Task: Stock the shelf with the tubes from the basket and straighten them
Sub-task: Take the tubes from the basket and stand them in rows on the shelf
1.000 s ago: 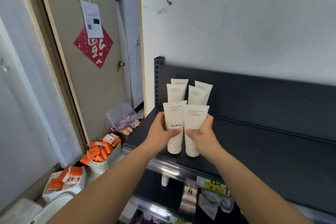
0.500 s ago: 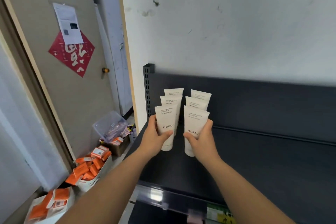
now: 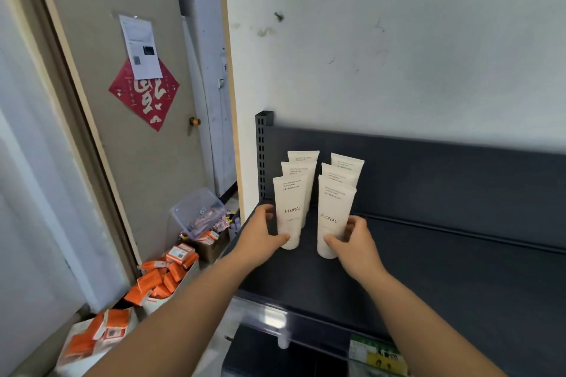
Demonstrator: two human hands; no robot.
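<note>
Several white FLORAL tubes stand cap-down in two rows at the left end of the dark shelf. My left hand grips the base of the front left tube. My right hand wraps the base of the front right tube, which tilts slightly. Behind each front tube stand two more tubes: a left row and a right row. No basket of tubes shows in this view.
The shelf's dark back panel rises behind the tubes, with a slotted upright post at its left end. Below left on the floor sit baskets of orange boxes and a clear plastic bin. A door stands at the left.
Both hands have pushed the two front tubes back on the shelf and apart, leaving a gap between the rows. The hands have slid down to the tube bases.
</note>
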